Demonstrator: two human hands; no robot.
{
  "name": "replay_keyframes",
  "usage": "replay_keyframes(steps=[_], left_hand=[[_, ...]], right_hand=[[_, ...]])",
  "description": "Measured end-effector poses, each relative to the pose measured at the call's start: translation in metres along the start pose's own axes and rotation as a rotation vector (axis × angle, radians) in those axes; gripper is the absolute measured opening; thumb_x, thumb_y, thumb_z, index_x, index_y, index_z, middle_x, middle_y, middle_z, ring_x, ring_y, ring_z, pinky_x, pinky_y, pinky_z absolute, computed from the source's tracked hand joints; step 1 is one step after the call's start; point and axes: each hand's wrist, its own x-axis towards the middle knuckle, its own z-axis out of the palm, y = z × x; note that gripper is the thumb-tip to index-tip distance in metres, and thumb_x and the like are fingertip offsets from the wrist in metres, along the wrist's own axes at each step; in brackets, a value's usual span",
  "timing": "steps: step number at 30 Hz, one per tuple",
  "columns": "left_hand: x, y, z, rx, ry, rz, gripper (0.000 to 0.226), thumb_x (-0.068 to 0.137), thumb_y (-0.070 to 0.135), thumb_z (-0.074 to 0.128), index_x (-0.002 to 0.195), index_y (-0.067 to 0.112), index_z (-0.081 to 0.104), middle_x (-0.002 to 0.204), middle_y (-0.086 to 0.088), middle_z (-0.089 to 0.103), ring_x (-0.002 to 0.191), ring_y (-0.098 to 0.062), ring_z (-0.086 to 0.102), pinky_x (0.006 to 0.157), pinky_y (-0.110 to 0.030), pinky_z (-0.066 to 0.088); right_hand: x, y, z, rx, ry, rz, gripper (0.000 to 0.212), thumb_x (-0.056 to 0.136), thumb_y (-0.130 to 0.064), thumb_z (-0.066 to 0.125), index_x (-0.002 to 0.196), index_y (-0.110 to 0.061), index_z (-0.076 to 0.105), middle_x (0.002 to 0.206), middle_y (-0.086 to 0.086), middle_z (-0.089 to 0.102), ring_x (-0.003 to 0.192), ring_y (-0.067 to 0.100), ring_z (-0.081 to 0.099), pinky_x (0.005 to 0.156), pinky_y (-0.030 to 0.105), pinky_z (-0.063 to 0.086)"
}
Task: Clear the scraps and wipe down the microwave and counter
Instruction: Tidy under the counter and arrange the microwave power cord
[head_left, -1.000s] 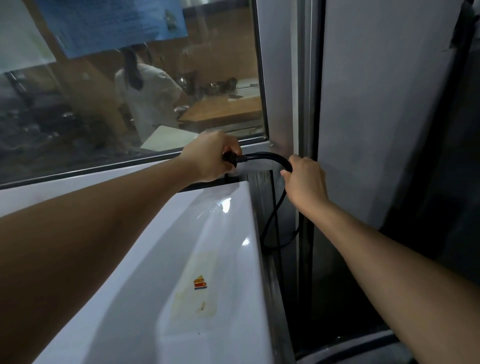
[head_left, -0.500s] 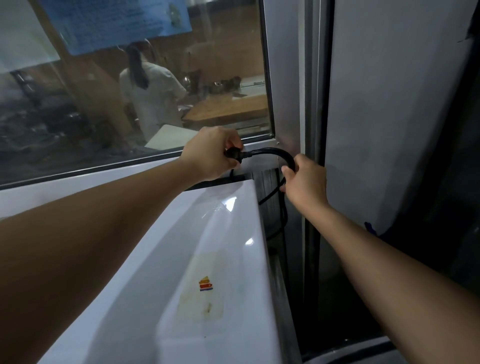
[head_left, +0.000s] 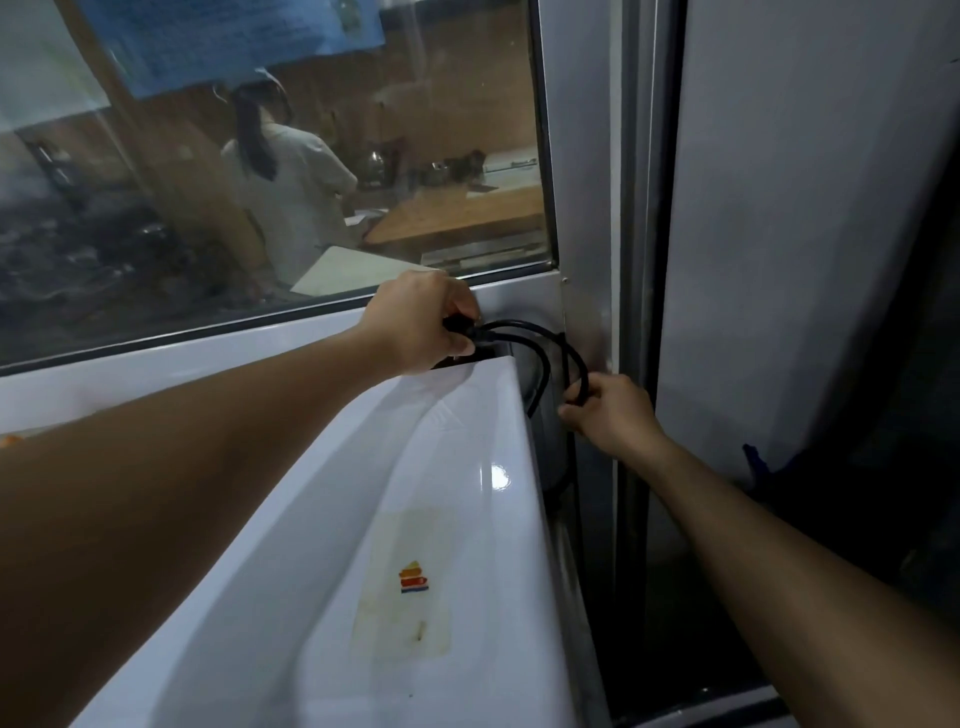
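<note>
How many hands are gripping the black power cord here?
2. The left hand holds the black cord at its plug end behind the white microwave; the right hand grips a loop beside the microwave's back corner.

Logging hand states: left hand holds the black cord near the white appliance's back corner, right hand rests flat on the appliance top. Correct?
Not quite. The left hand does hold the black cord at the white appliance's back corner, but the right hand isn't on the top: the head view shows it gripping the cord's loop beside the appliance, by the metal frame.
</note>
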Motion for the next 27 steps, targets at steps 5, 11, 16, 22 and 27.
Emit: replay_keyframes(steps=[5,11,16,22,27], left_hand=[[-0.003,-0.003,-0.002,0.004,0.02,0.01,0.032,0.075,0.024,0.077,0.106,0.022,0.068,0.107,0.0,0.067,0.099,-0.023,0.06,0.086,-0.037,0.049],[-0.008,-0.013,-0.007,0.059,0.067,0.022,0.029,0.076,0.024,0.074,0.105,0.023,0.068,0.104,0.001,0.065,0.096,-0.023,0.059,0.077,-0.031,0.043],[-0.011,-0.021,-0.008,0.053,0.116,0.014,0.029,0.076,0.023,0.075,0.105,0.022,0.068,0.1,0.003,0.062,0.093,-0.022,0.057,0.074,-0.029,0.04],[-0.016,-0.022,0.006,0.074,0.06,0.016,0.024,0.076,0.021,0.072,0.099,0.023,0.067,0.097,0.003,0.061,0.091,-0.023,0.057,0.072,-0.031,0.041],[-0.017,-0.026,0.006,0.059,0.075,0.017,0.027,0.076,0.021,0.072,0.102,0.023,0.067,0.099,0.0,0.062,0.091,-0.024,0.057,0.076,-0.032,0.045]], right_hand=[[0.002,0.003,0.002,-0.064,0.0,0.013,0.02,0.09,-0.002,0.051,0.083,0.01,0.066,0.091,0.022,0.067,0.085,0.033,0.066,0.082,0.044,0.055],[0.014,-0.013,0.017,0.364,0.015,0.184,0.023,0.088,0.002,0.058,0.069,-0.01,0.06,0.088,0.014,0.066,0.088,0.03,0.067,0.085,0.042,0.055],[0.016,-0.008,0.028,0.541,-0.025,0.234,0.025,0.092,0.004,0.051,0.073,-0.01,0.06,0.084,0.009,0.062,0.072,0.017,0.063,0.065,0.024,0.055],[0.008,0.006,0.037,0.432,-0.15,0.324,0.027,0.096,-0.005,0.049,0.07,-0.008,0.055,0.071,0.011,0.057,0.064,0.018,0.056,0.067,0.03,0.054],[-0.001,-0.005,0.022,0.042,-0.106,0.192,0.023,0.097,-0.017,0.048,0.08,-0.004,0.056,0.09,0.018,0.062,0.083,0.032,0.064,0.077,0.038,0.055]])
